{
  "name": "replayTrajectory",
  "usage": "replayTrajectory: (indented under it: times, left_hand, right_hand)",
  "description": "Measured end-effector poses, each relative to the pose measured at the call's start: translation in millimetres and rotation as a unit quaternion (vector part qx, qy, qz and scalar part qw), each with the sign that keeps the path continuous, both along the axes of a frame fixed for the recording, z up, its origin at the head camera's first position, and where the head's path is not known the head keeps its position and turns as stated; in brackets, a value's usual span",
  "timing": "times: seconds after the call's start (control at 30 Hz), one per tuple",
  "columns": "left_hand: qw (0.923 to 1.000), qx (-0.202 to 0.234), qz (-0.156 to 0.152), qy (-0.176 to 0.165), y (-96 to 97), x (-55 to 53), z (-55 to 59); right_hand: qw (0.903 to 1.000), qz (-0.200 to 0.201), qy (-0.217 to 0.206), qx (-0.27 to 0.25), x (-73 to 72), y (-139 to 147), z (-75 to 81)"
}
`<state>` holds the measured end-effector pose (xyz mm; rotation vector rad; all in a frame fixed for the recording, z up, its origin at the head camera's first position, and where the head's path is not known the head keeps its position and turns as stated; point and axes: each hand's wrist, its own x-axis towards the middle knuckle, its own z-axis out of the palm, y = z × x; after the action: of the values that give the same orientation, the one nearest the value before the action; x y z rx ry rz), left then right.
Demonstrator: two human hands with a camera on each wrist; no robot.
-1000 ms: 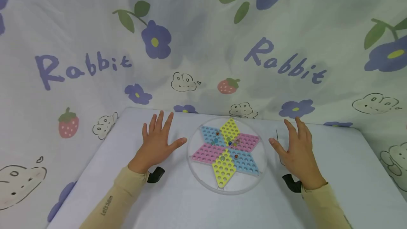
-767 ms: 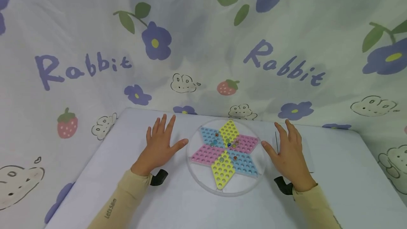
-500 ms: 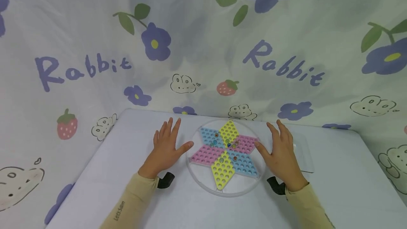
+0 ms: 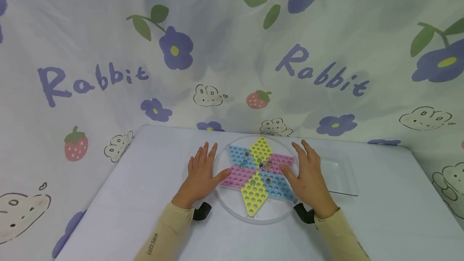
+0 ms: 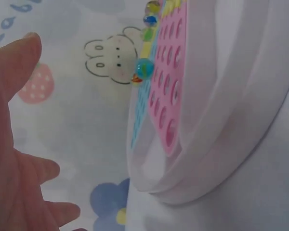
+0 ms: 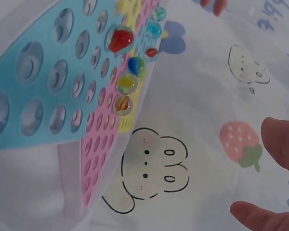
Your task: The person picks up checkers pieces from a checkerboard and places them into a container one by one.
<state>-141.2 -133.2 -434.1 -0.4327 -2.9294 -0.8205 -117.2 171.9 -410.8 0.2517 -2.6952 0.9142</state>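
A round Chinese checkers board [image 4: 255, 212] with a clear rim and a pink, yellow and blue six-pointed star lies on the white table. Several glass marbles [image 4: 261, 165] sit in its holes around the centre; a red-swirled marble [image 6: 120, 39] and a turquoise marble [image 5: 144, 69] show closely in the wrist views. My left hand [image 4: 200, 176] is over the board's left edge, fingers spread and thumb above the pink section. Over the right edge, my right hand [image 4: 308, 178] has its fingers extended and its thumb above the other pink section. Both hands hold nothing.
A clear plastic tray [image 4: 342, 172] lies right of the board, partly behind my right hand. A patterned cloth backdrop [image 4: 217, 51] rises behind the table [image 4: 119, 208]. Black wrist mounts [image 4: 201, 212] stick out below both hands.
Both hands have moved inward, the left one to the right and the right one to the left, until they overlap the board's edges. The clear tray has come into fuller view. The marbles look unmoved.
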Motion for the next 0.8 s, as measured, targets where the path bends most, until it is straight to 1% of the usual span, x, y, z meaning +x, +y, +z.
replayTrajectory:
  times: [0.13, 0.33, 0.53, 0.7, 0.8]
  left_hand:
    - [0.9999, -0.008, 0.004, -0.011, 2.1, 0.8, -3.6]
    - [0.9988, -0.012, -0.014, -0.046, 6.8, 1.9, -9.6]
    - [0.9971, -0.023, -0.035, -0.063, 6.4, 2.9, -13.2]
    - [0.995, -0.032, -0.048, -0.081, 7.3, 2.8, -15.4]
    - [0.9947, -0.031, -0.052, -0.083, 8.5, 2.9, -16.8]
  right_hand:
    - [1.0, 0.006, -0.003, -0.004, 0.6, -2.3, -1.4]
    - [0.9998, 0.014, -0.01, -0.008, 2.7, -5.7, -6.8]
    - [0.9985, 0.033, -0.036, -0.024, 2.7, -16.5, -12.6]
    - [0.9969, 0.029, -0.067, -0.029, 2.1, -24.9, -14.9]
    - [0.996, 0.026, -0.079, -0.032, 2.5, -28.2, -17.4]
